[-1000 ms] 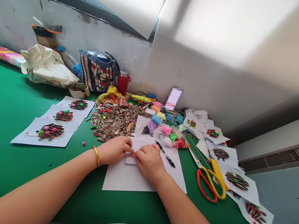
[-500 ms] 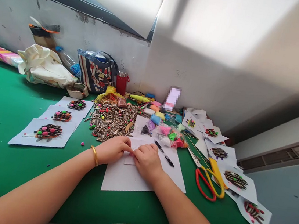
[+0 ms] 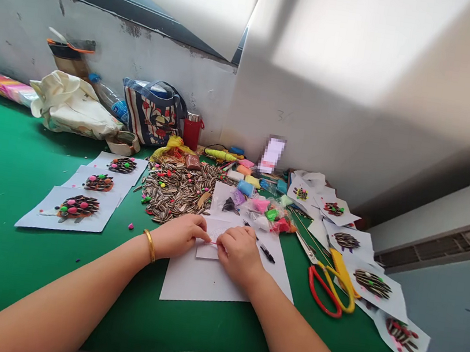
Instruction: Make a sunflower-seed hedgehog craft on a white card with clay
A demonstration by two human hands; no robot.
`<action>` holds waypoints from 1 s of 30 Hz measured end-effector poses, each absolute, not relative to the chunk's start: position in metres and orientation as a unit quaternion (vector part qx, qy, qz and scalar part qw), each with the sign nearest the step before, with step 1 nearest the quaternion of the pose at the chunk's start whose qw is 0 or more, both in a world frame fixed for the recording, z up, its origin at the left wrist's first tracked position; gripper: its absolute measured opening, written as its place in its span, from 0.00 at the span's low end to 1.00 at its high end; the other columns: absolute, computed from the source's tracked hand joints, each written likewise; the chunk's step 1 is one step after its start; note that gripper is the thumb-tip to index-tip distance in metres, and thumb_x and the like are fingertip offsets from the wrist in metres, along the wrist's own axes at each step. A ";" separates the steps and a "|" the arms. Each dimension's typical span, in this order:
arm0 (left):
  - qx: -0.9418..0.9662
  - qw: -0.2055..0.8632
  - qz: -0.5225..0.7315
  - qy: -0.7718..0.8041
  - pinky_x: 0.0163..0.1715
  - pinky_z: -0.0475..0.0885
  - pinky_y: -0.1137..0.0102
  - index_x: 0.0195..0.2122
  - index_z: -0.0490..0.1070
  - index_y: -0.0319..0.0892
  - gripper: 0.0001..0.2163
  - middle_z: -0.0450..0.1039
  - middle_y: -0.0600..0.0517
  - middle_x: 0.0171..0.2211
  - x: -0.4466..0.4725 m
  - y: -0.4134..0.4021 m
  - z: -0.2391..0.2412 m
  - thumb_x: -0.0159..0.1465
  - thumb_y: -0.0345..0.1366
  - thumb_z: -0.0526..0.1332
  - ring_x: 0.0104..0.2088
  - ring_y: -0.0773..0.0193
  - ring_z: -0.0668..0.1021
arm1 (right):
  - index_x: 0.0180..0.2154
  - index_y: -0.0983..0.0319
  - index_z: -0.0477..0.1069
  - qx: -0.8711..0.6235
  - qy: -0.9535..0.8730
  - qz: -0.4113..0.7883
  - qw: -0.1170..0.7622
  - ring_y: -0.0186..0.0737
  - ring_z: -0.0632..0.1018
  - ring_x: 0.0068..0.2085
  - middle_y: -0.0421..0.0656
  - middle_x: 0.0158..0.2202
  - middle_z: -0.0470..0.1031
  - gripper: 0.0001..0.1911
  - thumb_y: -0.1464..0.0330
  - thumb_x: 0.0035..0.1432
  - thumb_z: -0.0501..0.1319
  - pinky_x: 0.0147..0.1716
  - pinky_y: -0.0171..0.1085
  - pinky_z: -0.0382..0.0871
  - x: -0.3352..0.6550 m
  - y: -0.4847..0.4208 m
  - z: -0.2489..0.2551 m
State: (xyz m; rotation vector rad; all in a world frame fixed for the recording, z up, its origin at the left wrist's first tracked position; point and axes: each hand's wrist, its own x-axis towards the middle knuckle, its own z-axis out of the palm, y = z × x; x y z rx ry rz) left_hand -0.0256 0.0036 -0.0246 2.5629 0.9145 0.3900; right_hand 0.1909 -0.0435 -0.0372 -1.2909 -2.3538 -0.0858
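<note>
My left hand, with a gold bangle at the wrist, rests over a small white card. Close beside it, my right hand has its fingers curled down on the card. A thin strand of pink clay runs between the fingertips of both hands, which pinch its ends. Faint drawn lines show on the card, though the hands hide much of it. Under the card lies a larger white sheet. A black pen lies on this sheet, partly behind my right hand.
Striped sunflower seeds form a pile beyond my left hand. Bags of coloured clay lie past the pen. Scissors with red and yellow handles rest at right. Seed-covered hedgehog cards lie at left, with several more at right.
My hands have drawn slightly apart, the right one moving rightward. The pink strand between the fingertips and more of the card now show. The view has shifted a little.
</note>
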 end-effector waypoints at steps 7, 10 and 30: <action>0.916 0.187 0.143 0.324 0.47 0.69 0.68 0.43 0.80 0.51 0.23 0.73 0.51 0.41 -0.026 0.004 -0.027 0.57 0.19 0.53 0.42 0.62 0.75 | 0.30 0.60 0.72 -0.453 -0.865 -0.023 0.214 0.36 0.69 0.36 0.40 0.31 0.74 0.06 0.71 0.60 0.60 0.42 0.40 0.50 0.194 -0.043 -0.036; 0.916 0.188 0.145 0.325 0.47 0.69 0.68 0.42 0.80 0.53 0.24 0.73 0.52 0.41 -0.026 0.004 -0.027 0.57 0.18 0.54 0.42 0.62 0.75 | 0.30 0.60 0.72 -0.444 -0.871 -0.054 0.203 0.37 0.69 0.36 0.41 0.31 0.74 0.07 0.71 0.61 0.59 0.42 0.41 0.50 0.190 -0.042 -0.038; 0.917 0.181 0.144 0.325 0.48 0.69 0.67 0.42 0.80 0.51 0.22 0.73 0.51 0.41 -0.024 0.005 -0.026 0.58 0.19 0.54 0.43 0.62 0.75 | 0.30 0.61 0.71 -0.437 -0.871 -0.093 0.204 0.38 0.67 0.35 0.42 0.30 0.73 0.09 0.70 0.62 0.57 0.41 0.42 0.50 0.181 -0.040 -0.043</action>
